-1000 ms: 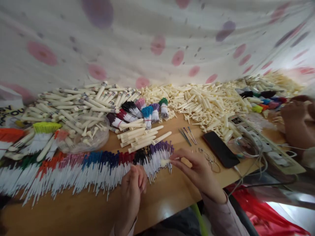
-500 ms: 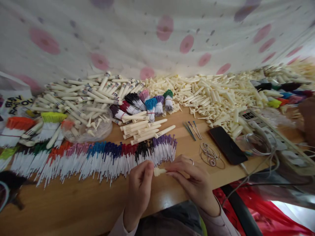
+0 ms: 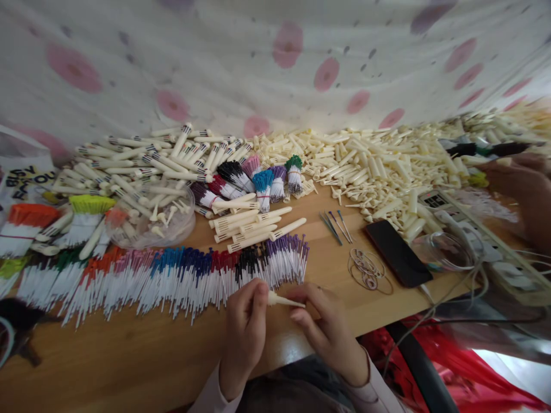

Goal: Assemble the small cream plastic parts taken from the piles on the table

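1. Spotted curtain [image 3: 288, 46] behind the wooden bench [image 3: 129, 355]; we note piled cream parts [image 3: 365, 160] ahead of both hands.
2. Left hand [image 3: 245, 327]: fingers closed on a cream pointed piece [image 3: 282, 300], its tip toward the right hand [image 3: 329, 332].
3. Right hand: thumb and forefinger parted around that tip; we cannot tell whether they touch it.
4. Beyond the left hand, we record colored refills [image 3: 189, 281] in a row.
5. Beyond the right hand: looped bands [image 3: 365, 268], dark phone [image 3: 396, 253].

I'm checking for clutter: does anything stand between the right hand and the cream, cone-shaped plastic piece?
Nothing visible does: the cream, cone-shaped plastic piece sticks out of the left hand, its narrow tip at the parted thumb and finger of the right hand.
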The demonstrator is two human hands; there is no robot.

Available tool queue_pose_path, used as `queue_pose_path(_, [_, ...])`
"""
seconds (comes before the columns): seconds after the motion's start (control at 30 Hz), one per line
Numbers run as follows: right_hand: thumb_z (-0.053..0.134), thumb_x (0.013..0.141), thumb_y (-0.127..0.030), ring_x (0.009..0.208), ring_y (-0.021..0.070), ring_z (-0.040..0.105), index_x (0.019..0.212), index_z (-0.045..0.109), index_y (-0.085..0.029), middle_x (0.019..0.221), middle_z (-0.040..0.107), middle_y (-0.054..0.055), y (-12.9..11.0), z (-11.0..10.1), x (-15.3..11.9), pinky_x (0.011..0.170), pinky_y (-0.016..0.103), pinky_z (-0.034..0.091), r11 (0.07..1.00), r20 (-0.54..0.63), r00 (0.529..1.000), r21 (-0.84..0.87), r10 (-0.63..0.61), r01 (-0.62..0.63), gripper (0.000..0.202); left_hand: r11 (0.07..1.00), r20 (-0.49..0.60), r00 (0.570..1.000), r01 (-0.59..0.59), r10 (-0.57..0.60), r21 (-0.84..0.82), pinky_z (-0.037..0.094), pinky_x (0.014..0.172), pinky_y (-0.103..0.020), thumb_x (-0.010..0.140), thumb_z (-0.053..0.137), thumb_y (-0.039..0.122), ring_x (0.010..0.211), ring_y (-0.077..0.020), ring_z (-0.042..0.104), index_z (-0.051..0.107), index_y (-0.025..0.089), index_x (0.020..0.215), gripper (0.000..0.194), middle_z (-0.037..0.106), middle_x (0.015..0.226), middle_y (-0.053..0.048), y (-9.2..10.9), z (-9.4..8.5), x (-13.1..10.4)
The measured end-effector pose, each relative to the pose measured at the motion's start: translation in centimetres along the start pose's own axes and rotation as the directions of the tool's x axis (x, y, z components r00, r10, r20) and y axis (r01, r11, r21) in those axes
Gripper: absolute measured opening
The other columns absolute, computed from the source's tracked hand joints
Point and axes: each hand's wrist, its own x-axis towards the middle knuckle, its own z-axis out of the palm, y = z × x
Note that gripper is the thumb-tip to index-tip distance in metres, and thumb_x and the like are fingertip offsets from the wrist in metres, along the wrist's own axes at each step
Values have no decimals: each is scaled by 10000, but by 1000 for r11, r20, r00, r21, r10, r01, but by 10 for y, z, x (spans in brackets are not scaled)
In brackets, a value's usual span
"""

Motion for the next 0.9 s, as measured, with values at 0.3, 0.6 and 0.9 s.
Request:
queue_pose_path(0.3, [497, 1000, -374, 490, 129, 588, 880, 566, -217, 617, 650, -13, 4, 3, -1, 492, 217, 408, 992, 43, 991, -32, 126, -124, 210, 999, 22, 999, 28, -28, 29, 264, 512, -275, 978, 436, 422, 516, -138, 382, 370, 230, 584, 443, 400, 540, 44, -3, -1, 0])
queue_pose_path(0.6, [450, 1011, -340, 526, 147, 601, 830, 552, -209, 647, 654, 10, 5, 7, -2, 505, 229, 391, 984, 94, 986, -132, 135, -122, 246, 998, 17, 1000, 7, -8, 57, 267, 511, -275, 979, 441, 385, 510, -139, 400, 399, 227, 581, 430, 453, 538, 36, -5, 0, 2])
queue_pose_path(0.9, [348, 1040, -327, 485, 132, 512, 732, 521, -202, 595, 573, 2, 4, 7, -2, 497, 244, 314, 972, 164, 974, -202, 153, -118, 374, 994, 44, 999, -26, 21, 110, 263, 520, -278, 984, 433, 316, 526, -144, 416, 401, 228, 595, 400, 471, 552, 34, -5, 1, 2])
